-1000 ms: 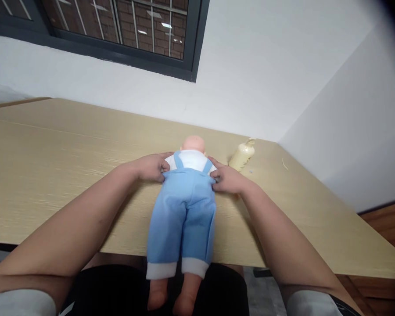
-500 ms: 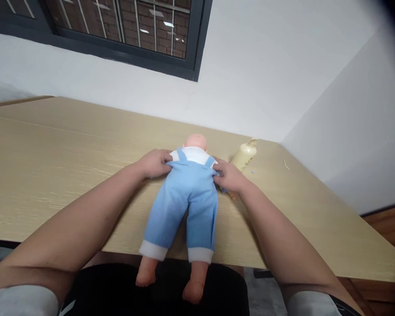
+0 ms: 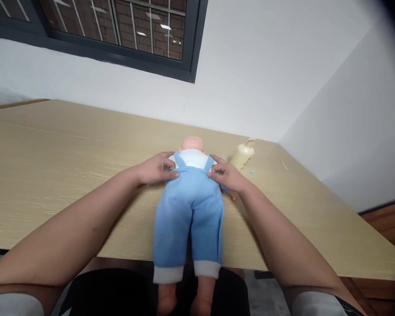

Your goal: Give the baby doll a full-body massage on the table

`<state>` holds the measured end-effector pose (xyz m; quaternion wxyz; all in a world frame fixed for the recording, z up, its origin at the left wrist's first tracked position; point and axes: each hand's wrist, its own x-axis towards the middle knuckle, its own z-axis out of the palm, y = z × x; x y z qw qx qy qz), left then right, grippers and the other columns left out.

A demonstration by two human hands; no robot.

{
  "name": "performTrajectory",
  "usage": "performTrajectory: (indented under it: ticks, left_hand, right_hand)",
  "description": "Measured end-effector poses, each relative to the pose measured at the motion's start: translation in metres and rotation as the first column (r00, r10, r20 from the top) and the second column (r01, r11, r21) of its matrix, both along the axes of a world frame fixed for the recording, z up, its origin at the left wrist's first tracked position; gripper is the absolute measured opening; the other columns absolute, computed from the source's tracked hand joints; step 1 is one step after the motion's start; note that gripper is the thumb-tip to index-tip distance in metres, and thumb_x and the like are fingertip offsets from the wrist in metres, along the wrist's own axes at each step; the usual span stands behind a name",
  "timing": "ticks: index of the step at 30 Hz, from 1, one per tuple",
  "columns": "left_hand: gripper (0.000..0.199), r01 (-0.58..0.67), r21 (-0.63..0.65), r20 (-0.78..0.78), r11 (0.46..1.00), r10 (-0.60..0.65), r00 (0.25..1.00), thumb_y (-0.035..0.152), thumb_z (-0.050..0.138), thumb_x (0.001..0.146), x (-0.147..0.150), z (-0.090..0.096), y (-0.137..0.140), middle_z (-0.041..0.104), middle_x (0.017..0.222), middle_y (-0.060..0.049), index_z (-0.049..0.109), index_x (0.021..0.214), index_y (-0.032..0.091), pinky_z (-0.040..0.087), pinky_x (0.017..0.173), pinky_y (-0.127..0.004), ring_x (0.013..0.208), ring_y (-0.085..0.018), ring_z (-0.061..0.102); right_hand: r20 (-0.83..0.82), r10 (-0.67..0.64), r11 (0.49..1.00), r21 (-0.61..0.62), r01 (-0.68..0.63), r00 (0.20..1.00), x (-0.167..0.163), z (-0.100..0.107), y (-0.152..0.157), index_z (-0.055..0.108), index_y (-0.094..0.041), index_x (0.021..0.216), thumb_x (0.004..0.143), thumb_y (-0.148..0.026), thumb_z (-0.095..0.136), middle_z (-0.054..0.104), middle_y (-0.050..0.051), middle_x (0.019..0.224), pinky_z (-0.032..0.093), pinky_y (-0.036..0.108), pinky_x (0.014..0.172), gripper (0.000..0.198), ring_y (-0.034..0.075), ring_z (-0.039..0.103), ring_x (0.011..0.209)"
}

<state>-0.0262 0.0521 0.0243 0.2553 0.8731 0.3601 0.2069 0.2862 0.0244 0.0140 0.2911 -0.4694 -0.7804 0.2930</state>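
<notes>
One doll (image 3: 190,206), back to viewer, in blue dungarees (image 3: 195,193) and white top (image 3: 192,159); mid-view, legs overhanging the 6 o'clock edge of the table (image 3: 52,175) in this view. Left hand (image 3: 156,170), at its 10 o'clock: grasping its side near the waistband. Right hand (image 3: 228,175), 2 o'clock: likewise. Hazards, as judged: a shallow pinch on soft cloth could let the doll slip toward 6 o'clock; a swing toward 2 o'clock could topple the bottle (image 3: 243,153) beyond the right hand. Writing: dark marks on the bottle, illegible; no readable brand.
</notes>
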Motion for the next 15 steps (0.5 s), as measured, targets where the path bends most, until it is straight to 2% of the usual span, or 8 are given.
performTrajectory:
  ticks: [3,7,11,15]
  left_hand:
    - [0.034,0.055,0.026,-0.013,0.998,-0.054,0.998,0.050,0.064,0.083,0.005,0.000,-0.002,0.059,0.116,-0.006,0.062,0.070,0.019,0.050,0.090,-0.034,0.105,-0.025,0.059]
    - [0.030,-0.016,0.055,0.067,0.998,0.012,0.998,0.045,0.059,0.085,0.012,-0.002,-0.003,0.063,0.115,-0.006,0.061,0.070,0.019,0.049,0.092,-0.033,0.109,-0.026,0.061]
    - [0.030,-0.092,0.068,0.161,0.993,0.080,0.984,0.042,0.051,0.088,0.017,-0.008,-0.003,0.068,0.117,-0.005,0.067,0.078,0.019,0.049,0.093,-0.032,0.107,-0.025,0.064]
    - [0.036,-0.193,0.026,0.202,0.981,0.184,0.962,0.043,0.045,0.092,0.018,-0.016,0.001,0.073,0.107,-0.003,0.071,0.090,0.018,0.050,0.089,-0.031,0.097,-0.023,0.066]
  right_hand:
    - [0.013,0.013,0.998,0.059,-0.013,1.000,-0.003,0.001,-0.003,0.064,-0.022,0.071,0.082,-0.053,0.071,0.046,0.010,0.153,0.035,0.043,0.115,0.034,0.030,0.028,0.151]
    - [-0.021,-0.010,0.989,0.147,0.013,1.000,-0.008,-0.002,-0.003,0.064,-0.023,0.075,0.085,-0.052,0.067,0.055,0.009,0.145,0.038,0.043,0.112,0.031,0.029,0.037,0.147]
    - [-0.069,-0.094,0.972,0.210,0.107,0.993,-0.015,-0.008,-0.001,0.061,-0.023,0.076,0.090,-0.050,0.059,0.069,0.007,0.124,0.043,0.044,0.104,0.030,0.030,0.059,0.127]
    - [-0.085,-0.247,0.931,0.254,0.261,0.965,-0.019,-0.012,0.002,0.057,-0.021,0.073,0.091,-0.050,0.055,0.073,0.006,0.101,0.048,0.038,0.088,0.034,0.026,0.067,0.098]
